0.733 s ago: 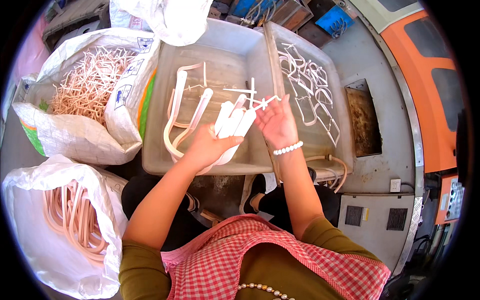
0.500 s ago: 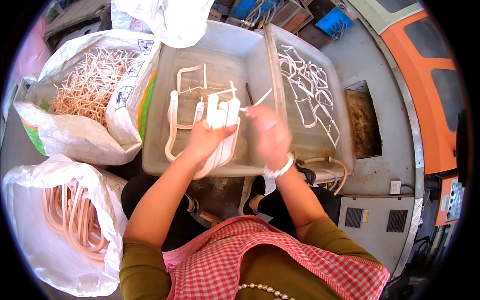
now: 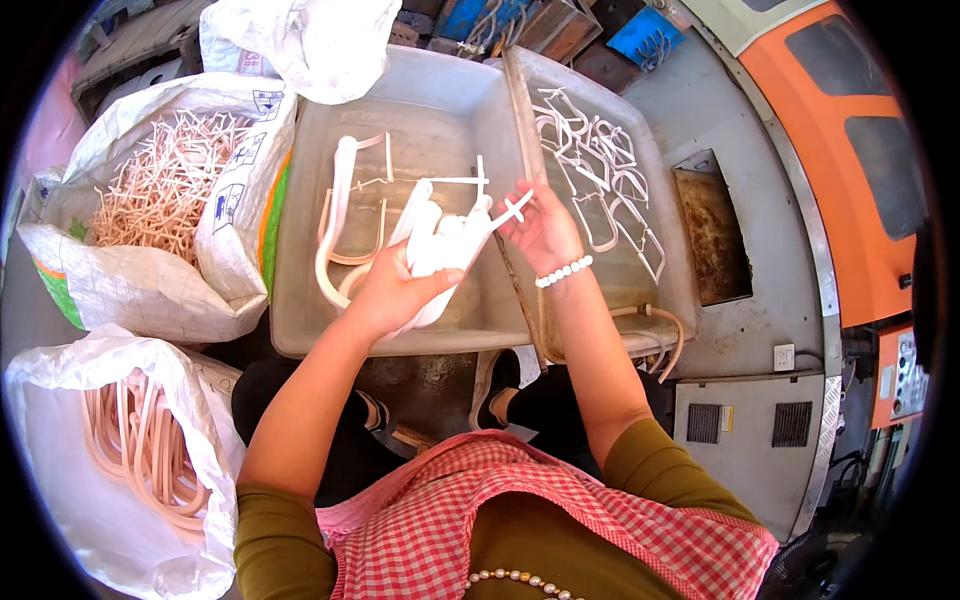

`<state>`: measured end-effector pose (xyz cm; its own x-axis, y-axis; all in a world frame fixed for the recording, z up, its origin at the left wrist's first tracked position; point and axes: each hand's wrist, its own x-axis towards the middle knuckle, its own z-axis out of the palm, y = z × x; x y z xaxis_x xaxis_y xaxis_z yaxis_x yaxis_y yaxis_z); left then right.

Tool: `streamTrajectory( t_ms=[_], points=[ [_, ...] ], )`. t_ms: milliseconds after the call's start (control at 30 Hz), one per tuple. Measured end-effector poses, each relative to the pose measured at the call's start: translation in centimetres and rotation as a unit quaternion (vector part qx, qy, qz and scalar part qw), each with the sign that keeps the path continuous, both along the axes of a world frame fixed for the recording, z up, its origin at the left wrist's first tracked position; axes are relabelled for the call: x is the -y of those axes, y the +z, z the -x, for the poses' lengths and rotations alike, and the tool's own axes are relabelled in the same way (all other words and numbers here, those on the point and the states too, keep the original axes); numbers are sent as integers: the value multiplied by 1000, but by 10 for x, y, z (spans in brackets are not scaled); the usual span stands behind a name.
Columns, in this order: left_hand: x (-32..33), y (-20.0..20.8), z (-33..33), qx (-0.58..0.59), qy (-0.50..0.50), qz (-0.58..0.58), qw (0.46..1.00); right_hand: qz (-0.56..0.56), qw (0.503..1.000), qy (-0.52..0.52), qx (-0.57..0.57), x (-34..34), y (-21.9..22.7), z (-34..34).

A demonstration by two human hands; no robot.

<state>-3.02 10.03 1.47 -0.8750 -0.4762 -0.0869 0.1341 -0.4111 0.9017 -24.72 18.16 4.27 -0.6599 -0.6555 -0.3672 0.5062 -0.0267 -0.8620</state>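
My left hand (image 3: 395,290) is closed round a bundle of pale pink-white, U-shaped plastic pieces (image 3: 440,245), held over the near part of a grey plastic tub (image 3: 310,340). From the bundle's top a thin white cross-shaped plastic stick (image 3: 515,206) slants up to the right. My right hand (image 3: 548,235), palm turned up, pinches this stick near its end; whether it is still joined to the bundle I cannot tell. More curved pieces (image 3: 333,250) with thin sticks lie in the tub, left of and behind my left hand.
A second tub (image 3: 670,215) on the right holds a tangle of white moulded frames (image 3: 600,160). At left, a woven sack (image 3: 225,290) is full of thin sticks; below it, a white bag (image 3: 50,400) holds curved pieces. An orange machine (image 3: 875,180) stands at far right.
My right hand, blurred before, has turned palm up and come into focus at the thin stick. The bundle in my left hand now tilts more to the right. The whole view has shifted slightly.
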Motion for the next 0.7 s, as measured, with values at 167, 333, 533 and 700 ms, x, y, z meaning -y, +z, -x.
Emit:
streamTrajectory(
  t_ms=[167,333,533,700],
  points=[
    [1,-19,-5,58,-7,220,974,54,979,96,171,2,15,-17],
    [-6,-23,0,60,-13,292,954,100,983,148,37,16,28,3],
    [-3,2,2,207,-11,290,934,13,920,130,-370,26,36,-35],
    [-9,-54,4,82,27,290,953,114,613,238,-745,-1,22,-94]
  ],
)
